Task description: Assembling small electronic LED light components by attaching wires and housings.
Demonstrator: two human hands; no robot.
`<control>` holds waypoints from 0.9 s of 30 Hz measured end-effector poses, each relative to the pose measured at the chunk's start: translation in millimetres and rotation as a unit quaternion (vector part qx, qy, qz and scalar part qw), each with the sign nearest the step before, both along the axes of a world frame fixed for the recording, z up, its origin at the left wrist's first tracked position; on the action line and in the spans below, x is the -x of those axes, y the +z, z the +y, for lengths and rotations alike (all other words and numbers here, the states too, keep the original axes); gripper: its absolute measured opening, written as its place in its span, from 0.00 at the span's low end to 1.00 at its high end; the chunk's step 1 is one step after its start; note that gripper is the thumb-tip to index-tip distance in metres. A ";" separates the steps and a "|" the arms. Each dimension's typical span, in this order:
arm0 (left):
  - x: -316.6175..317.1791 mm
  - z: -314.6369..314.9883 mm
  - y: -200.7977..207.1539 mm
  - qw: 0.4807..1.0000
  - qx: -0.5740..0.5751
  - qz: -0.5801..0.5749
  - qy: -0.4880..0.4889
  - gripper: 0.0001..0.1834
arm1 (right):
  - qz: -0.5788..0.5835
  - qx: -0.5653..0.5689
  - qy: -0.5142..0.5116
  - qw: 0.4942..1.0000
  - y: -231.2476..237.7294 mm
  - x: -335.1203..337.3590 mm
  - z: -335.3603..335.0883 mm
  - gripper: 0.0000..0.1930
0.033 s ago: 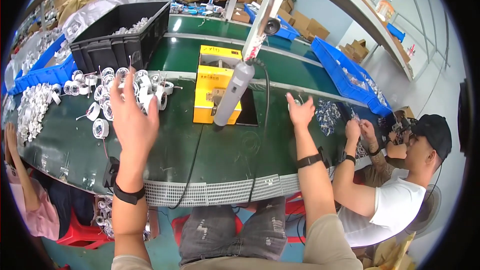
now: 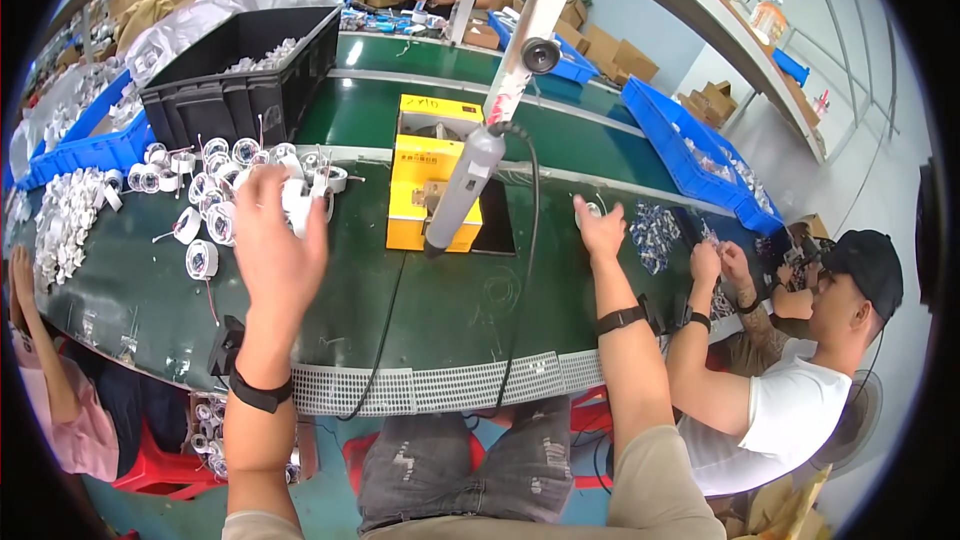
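My left hand (image 2: 282, 255) is over the near edge of a cluster of white round parts (image 2: 219, 221) with thin wires. Its thumb and fingers are apart; white parts show between them, and I see no grip on one. Further right, my right hand (image 2: 601, 231) is curled around a small white round part (image 2: 595, 209), mostly hidden by the fingers. Between my hands, a grey cylindrical tool (image 2: 468, 185) with a black cable hangs at a slant before a yellow box-shaped fixture (image 2: 408, 200).
A black bin (image 2: 215, 105) and a heap of small white pieces (image 2: 68, 225) are at left. Past my right hand are a pile of small blue-and-white parts (image 2: 653, 235), a blue tray (image 2: 665, 145) and a co-worker in a white shirt (image 2: 790, 410). A metal post (image 2: 535, 30) rises behind the tool.
My left hand has shifted slightly right and toward me, its fingers more bent. The grey tool has swung slightly left and down. My right hand is almost where it was.
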State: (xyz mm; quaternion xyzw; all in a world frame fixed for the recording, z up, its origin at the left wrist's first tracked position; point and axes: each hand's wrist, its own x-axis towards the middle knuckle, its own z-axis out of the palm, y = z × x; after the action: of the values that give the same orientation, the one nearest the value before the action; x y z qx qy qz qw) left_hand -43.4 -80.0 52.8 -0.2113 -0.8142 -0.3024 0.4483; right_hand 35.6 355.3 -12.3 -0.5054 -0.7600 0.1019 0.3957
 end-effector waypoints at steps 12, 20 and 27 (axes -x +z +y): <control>-50.7 63.9 -40.2 0.432 -0.291 -0.653 -0.550 0.28 | -0.018 -0.020 0.644 0.764 41.1 -47.4 -203.9 0.32; -41.3 55.7 -43.7 0.668 -0.138 -0.481 -0.550 0.28 | 0.069 0.571 0.610 0.545 34.9 -41.5 -177.1 0.12; -38.6 53.2 -41.9 0.601 -0.208 -0.568 -0.523 0.20 | 0.039 0.419 0.625 0.658 35.4 -46.1 -187.9 0.14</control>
State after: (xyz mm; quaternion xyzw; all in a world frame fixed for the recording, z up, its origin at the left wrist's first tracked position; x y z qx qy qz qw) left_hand -4.8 -26.8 10.9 -0.2878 -0.5707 -0.7052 -0.3067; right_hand 81.7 167.4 23.2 -0.0196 -0.7575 0.6523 0.0150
